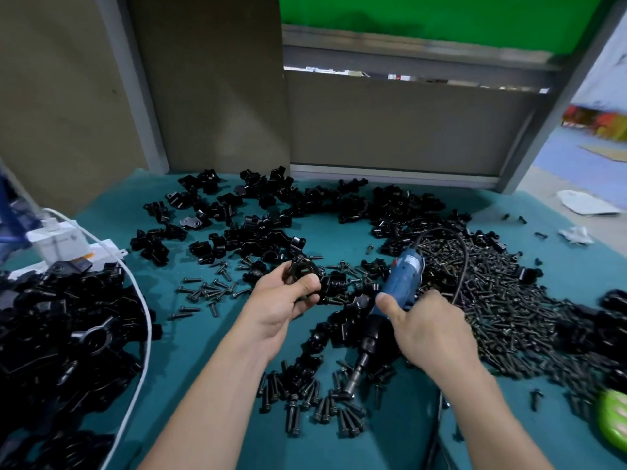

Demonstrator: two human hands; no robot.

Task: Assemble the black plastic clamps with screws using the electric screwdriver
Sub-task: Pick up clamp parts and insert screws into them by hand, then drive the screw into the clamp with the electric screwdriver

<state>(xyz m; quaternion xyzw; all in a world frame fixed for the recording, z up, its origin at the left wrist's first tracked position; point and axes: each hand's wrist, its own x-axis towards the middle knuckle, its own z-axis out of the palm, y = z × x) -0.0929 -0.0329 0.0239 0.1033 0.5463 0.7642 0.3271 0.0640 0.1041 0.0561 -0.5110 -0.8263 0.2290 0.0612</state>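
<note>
My left hand [283,305] grips a black plastic clamp [303,271] above the teal table, thumb across its front. My right hand [429,329] is wrapped around the blue electric screwdriver [398,283], which lies tilted with its black chuck and bit [358,371] pointing down toward me over loose screws. The two hands are about a hand's width apart. A large heap of black screws [492,293] lies to the right. Unassembled clamp halves [258,212] are strewn across the far side of the table.
A pile of black clamps [64,334] fills the near left, with a white cable [142,307] running over it and a white power strip [64,245] behind. The screwdriver's black cord [461,252] loops over the screws. A green object [612,418] sits at the right edge.
</note>
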